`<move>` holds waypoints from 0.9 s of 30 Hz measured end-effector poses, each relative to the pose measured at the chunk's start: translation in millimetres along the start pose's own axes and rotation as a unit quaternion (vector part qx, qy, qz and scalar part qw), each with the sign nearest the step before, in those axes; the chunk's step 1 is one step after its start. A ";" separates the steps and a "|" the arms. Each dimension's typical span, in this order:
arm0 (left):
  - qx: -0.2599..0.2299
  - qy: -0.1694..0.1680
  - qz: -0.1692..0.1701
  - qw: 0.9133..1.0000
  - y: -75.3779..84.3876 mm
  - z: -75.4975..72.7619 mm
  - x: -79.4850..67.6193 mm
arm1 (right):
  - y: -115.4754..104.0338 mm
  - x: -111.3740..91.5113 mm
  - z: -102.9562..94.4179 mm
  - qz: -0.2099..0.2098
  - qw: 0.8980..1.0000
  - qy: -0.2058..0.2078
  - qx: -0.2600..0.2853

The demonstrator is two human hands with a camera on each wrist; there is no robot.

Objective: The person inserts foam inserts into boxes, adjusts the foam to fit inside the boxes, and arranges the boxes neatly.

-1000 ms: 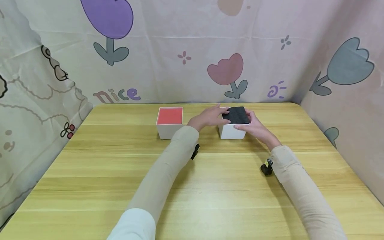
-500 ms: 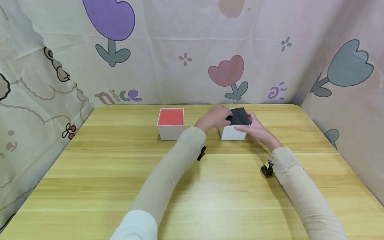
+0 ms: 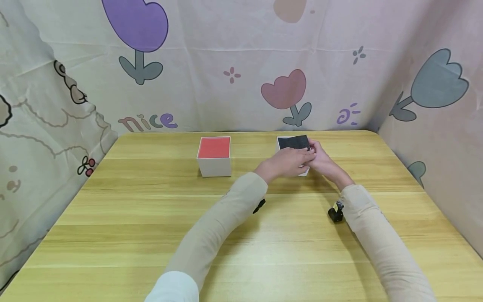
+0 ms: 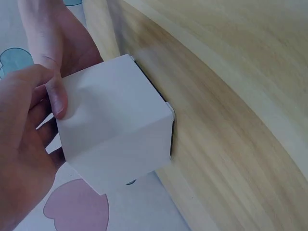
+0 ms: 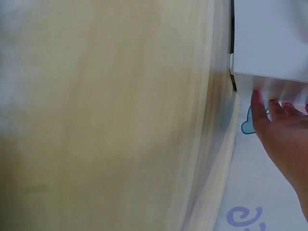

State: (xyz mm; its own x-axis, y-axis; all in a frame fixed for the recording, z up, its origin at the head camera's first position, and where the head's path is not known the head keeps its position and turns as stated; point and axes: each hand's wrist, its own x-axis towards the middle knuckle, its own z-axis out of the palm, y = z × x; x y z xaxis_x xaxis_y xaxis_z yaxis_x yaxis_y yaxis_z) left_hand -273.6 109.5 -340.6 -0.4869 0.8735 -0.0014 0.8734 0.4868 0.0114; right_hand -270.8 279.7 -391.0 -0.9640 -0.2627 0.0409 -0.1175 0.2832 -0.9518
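Observation:
At the back right of the table, a white square box (image 4: 115, 103) has a black, cloth-like square piece (image 3: 291, 143) on its top. My left hand (image 3: 288, 162) lies over the front edge of the piece, its fingers stretched toward the box's right front corner and overlapping my right thumb. My right hand (image 3: 325, 162) grips the box from the right side; in the left wrist view its thumb (image 4: 58, 102) presses on the front wall. The right wrist view shows its fingertips (image 5: 258, 98) against the side wall. The front part of the black piece is hidden under my left hand.
A second white box (image 3: 215, 167) with a red top (image 3: 214, 147) stands to the left, near the back edge of the wooden table (image 3: 241, 247). Behind the table hangs a cloth (image 3: 211, 96) printed with flowers. A black wrist camera (image 3: 336, 212) sits below my right wrist.
My left hand has moved from the box's left side across the black piece to its front right corner. The black piece has shifted slightly on the box. My right hand keeps its grip.

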 end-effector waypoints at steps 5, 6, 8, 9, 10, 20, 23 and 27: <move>0.008 0.049 -0.005 0.999 3.7 2.7 -1.9 | -1.6 -0.4 3.1 0.012 1.000 0.016 0.001; 0.008 0.056 -0.010 0.998 4.3 3.7 -2.0 | -1.8 -0.5 3.5 0.013 1.000 0.019 0.001; -0.002 0.060 -0.016 0.998 4.6 4.5 -2.2 | -1.5 -0.4 3.6 0.014 1.000 0.023 0.002; -0.010 0.059 -0.022 0.998 4.6 4.8 -1.9 | -1.6 -0.4 3.7 0.012 1.000 0.024 0.005; -0.020 0.057 -0.027 0.998 4.4 5.1 -1.7 | -1.7 -0.5 3.7 0.010 1.000 0.023 0.005; -0.079 0.025 -0.065 0.995 4.6 8.1 2.6 | -2.7 -3.6 1.2 0.022 0.999 0.017 0.021; -0.035 0.004 -0.095 0.995 4.4 10.1 2.8 | -2.0 -3.6 1.1 0.026 1.000 0.013 0.012; 0.022 -0.020 -0.141 0.990 1.6 8.7 3.5 | -1.1 -1.8 1.4 0.021 1.000 0.010 0.007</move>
State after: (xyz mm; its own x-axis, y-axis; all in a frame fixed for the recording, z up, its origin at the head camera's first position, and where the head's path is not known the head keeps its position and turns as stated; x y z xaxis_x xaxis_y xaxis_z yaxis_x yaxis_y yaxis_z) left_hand -273.9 113.3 -349.3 -0.7111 0.7020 -0.0388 0.7031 0.7100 -0.0389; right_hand -268.6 278.6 -390.5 -0.9725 -0.2326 0.0069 -0.0738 0.2799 -0.9572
